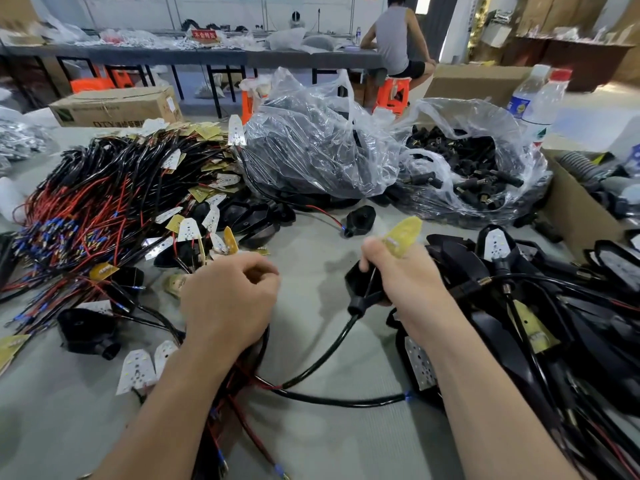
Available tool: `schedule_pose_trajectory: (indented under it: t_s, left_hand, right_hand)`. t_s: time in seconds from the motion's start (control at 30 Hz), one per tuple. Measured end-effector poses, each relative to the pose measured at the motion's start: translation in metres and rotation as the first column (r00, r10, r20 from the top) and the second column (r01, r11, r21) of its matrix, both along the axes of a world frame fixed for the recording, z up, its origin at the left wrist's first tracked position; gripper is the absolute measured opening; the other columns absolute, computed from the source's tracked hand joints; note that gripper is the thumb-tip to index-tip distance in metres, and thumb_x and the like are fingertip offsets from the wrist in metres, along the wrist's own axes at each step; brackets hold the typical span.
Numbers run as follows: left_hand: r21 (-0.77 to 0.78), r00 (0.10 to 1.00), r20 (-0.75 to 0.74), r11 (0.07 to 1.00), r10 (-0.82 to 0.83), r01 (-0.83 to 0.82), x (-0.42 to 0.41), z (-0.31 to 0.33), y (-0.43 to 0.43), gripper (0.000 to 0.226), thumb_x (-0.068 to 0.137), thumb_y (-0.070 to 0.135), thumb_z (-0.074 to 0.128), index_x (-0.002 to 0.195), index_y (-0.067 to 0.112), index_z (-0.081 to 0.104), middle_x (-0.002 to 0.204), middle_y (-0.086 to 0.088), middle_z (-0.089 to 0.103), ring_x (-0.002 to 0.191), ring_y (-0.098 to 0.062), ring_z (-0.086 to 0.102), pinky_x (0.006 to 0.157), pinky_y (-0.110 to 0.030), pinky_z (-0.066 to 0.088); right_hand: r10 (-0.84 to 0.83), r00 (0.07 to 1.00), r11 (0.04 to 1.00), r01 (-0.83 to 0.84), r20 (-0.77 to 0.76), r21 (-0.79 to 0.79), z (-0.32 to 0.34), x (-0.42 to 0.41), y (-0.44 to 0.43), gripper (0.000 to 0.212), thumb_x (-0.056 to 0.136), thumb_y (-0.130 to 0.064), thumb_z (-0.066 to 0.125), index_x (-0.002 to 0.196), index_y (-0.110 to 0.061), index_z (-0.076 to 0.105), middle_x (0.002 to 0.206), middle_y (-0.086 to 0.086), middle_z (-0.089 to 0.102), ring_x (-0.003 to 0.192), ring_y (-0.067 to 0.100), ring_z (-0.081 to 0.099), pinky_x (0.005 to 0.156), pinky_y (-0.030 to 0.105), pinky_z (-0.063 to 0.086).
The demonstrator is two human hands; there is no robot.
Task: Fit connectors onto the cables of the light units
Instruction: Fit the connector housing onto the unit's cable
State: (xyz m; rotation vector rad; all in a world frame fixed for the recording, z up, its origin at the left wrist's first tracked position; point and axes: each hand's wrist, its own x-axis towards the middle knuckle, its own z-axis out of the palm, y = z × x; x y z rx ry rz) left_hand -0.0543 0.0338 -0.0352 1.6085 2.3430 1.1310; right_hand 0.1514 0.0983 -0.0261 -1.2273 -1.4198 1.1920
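Now my right hand (398, 278) grips the light unit (360, 284), its cable (323, 355) trailing lower-left toward my curled left hand (228, 299); what that holds, I cannot tell.

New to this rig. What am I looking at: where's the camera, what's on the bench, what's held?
No machine here: one camera on a person's head looks forward and down at their bare hands. The right hand grips a black light housing with a yellow circuit board sticking up and a black cable trailing from it. The left hand, fingers curled, lies over a bundle of cables; whether it grips them is hidden. On the grey table: a heap of wired boards at left, black light units at right, a clear bag of black connectors behind.
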Motion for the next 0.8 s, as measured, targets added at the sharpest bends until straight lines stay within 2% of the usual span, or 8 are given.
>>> schedule_pose_trajectory:
  t_s: [0.03,0.13,0.23,0.3,0.37,0.5,0.67,0.8]
  left_hand:
    - [0.02,0.972,0.176,0.988,-0.155,0.154,0.003,0.0,0.0,0.015,0.072,0.034,0.064,0.077,0.04,0.076,0.073,0.017,0.073,0.071,-0.006,0.067,0.063,-0.023,0.048]
    - [0.066,0.609,0.689,0.871,-0.393,0.488,0.024,0.002,0.0,0.022,0.078,0.026,0.068,0.096,0.03,0.08,0.076,-0.008,0.076,0.066,-0.023,0.073,0.061,-0.031,0.06]
    - [0.016,0.377,0.848,0.73,-0.372,0.684,0.044,-0.008,0.0,0.034,0.089,0.03,0.063,0.123,0.032,0.067,0.096,-0.021,0.074,0.076,-0.032,0.077,0.056,-0.033,0.06]
    - [0.058,0.254,0.896,0.664,-0.364,0.745,0.048,-0.014,0.001,0.042,0.094,0.025,0.061,0.134,0.035,0.056,0.112,-0.023,0.072,0.094,-0.034,0.076,0.068,-0.035,0.062]
    - [0.134,0.16,0.92,0.67,-0.358,0.73,0.047,-0.014,0.002,0.049,0.092,0.017,0.063,0.139,0.023,0.053,0.107,-0.02,0.074,0.098,-0.033,0.075,0.078,-0.035,0.061]
    - [0.191,0.093,0.94,0.734,-0.327,0.651,0.042,-0.014,0.006,0.057,0.081,0.009,0.072,0.135,0.004,0.054,0.092,-0.003,0.074,0.081,-0.018,0.072,0.08,-0.037,0.06]
    - [0.266,0.024,0.931,0.725,-0.363,0.635,0.043,-0.01,0.005,0.053,0.085,0.003,0.07,0.136,0.005,0.057,0.109,-0.01,0.073,0.094,-0.02,0.071,0.084,-0.035,0.059]
    - [0.241,0.109,0.92,0.765,-0.375,0.597,0.046,-0.014,0.006,0.034,0.093,0.004,0.065,0.126,0.004,0.064,0.121,-0.021,0.071,0.106,-0.028,0.07,0.085,-0.033,0.059]
  right_hand:
    - [0.064,0.994,0.998,-0.066,0.086,0.019,-0.001,0.0,-0.001,0.029,0.085,-0.03,0.06,0.062,-0.012,0.06,0.06,0.003,0.048,0.055,0.017,0.046,0.045,0.025,0.035]
    - [0.211,0.939,0.975,-0.224,0.271,0.016,-0.001,-0.003,-0.004,0.03,0.089,-0.03,0.06,0.07,-0.007,0.064,0.06,0.001,0.054,0.056,0.012,0.047,0.057,0.031,0.039]
    - [0.246,0.954,0.965,-0.257,0.171,0.046,0.0,-0.009,-0.008,0.037,0.099,-0.019,0.057,0.064,-0.016,0.065,0.074,-0.014,0.066,0.078,0.006,0.061,0.078,0.027,0.046]
    - [0.269,0.96,0.961,-0.272,0.075,0.04,0.001,-0.014,-0.012,0.043,0.101,-0.013,0.054,0.062,-0.024,0.068,0.089,-0.024,0.069,0.106,-0.002,0.061,0.096,0.021,0.044]
    - [0.295,0.955,0.955,-0.295,0.013,0.029,0.001,-0.017,-0.014,0.035,0.101,-0.01,0.054,0.078,-0.028,0.074,0.098,-0.025,0.069,0.107,-0.012,0.059,0.097,0.017,0.046]
    - [0.229,0.973,0.97,-0.229,0.018,0.085,-0.001,-0.014,-0.013,0.064,0.089,-0.012,0.067,0.141,-0.045,0.05,0.114,-0.012,0.067,0.098,-0.004,0.061,0.095,0.027,0.052]
    - [0.097,0.989,0.981,-0.114,0.113,0.154,-0.005,-0.019,-0.015,0.067,0.08,-0.033,0.072,0.136,-0.056,0.044,0.094,-0.018,0.069,0.082,0.007,0.065,0.083,0.032,0.055]
    - [-0.053,0.996,0.961,0.03,0.078,0.275,-0.008,-0.026,-0.021,0.052,0.076,-0.026,0.073,0.118,-0.053,0.056,0.09,-0.013,0.071,0.075,0.011,0.065,0.077,0.038,0.057]
